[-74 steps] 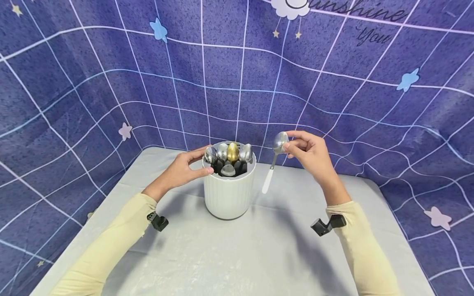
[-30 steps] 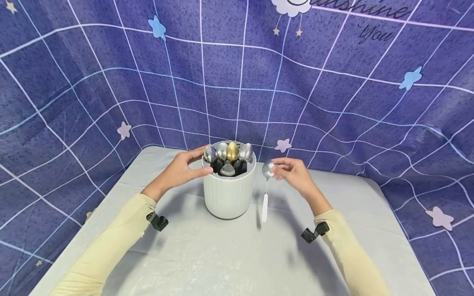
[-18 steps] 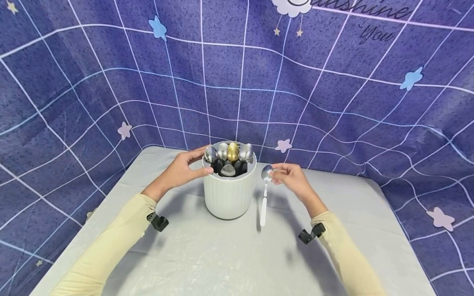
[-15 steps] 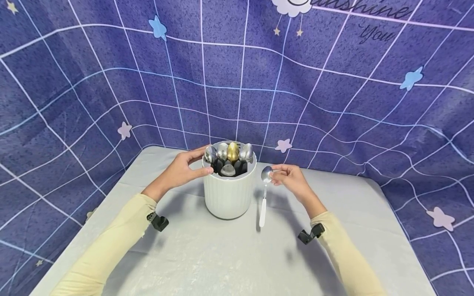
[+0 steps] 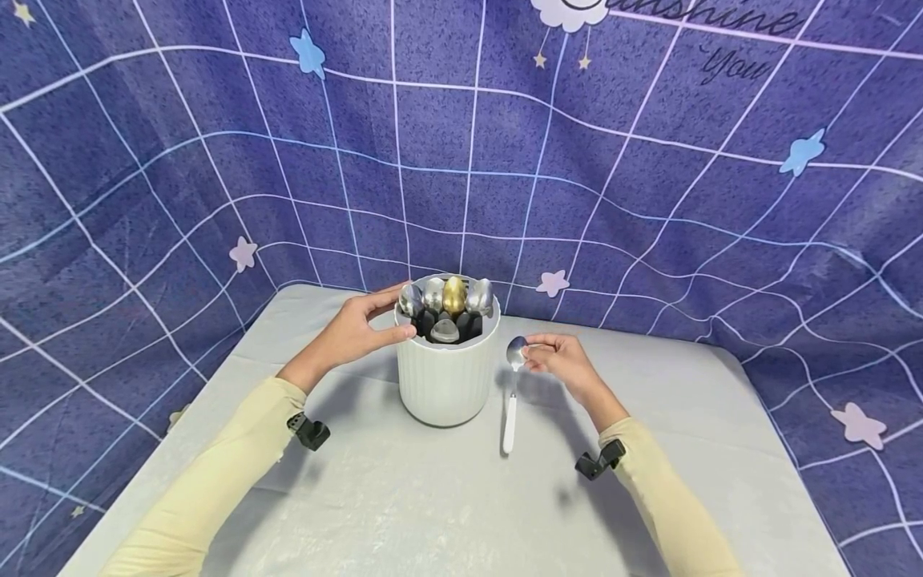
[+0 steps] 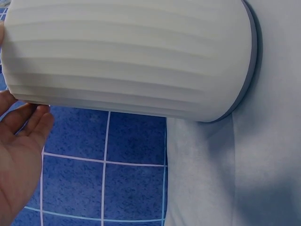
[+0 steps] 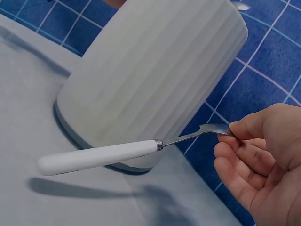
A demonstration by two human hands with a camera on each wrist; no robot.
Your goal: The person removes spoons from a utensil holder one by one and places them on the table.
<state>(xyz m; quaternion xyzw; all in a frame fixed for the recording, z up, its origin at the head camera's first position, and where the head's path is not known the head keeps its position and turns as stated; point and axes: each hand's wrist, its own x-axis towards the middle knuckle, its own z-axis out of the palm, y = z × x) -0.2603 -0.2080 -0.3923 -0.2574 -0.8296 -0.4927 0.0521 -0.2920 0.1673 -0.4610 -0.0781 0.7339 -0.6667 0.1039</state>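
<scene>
Blue cloth [image 5: 433, 200] hangs behind my work, printed with lettering [image 5: 738, 66] that reads "unshine", its opening letter cropped, and "You" beneath. My right hand [image 5: 562, 362] pinches the spoon [image 7: 136, 149] snugly by the edge of its bowl [image 5: 515, 353], just off the table [image 5: 404, 505] and to the right of the pot [image 5: 443, 385], its long axis slanting so the white handle [image 5: 509, 426] points down and towards me. My left hand [image 5: 359, 324] is spread wide, touching the pot's left side near the top.
</scene>
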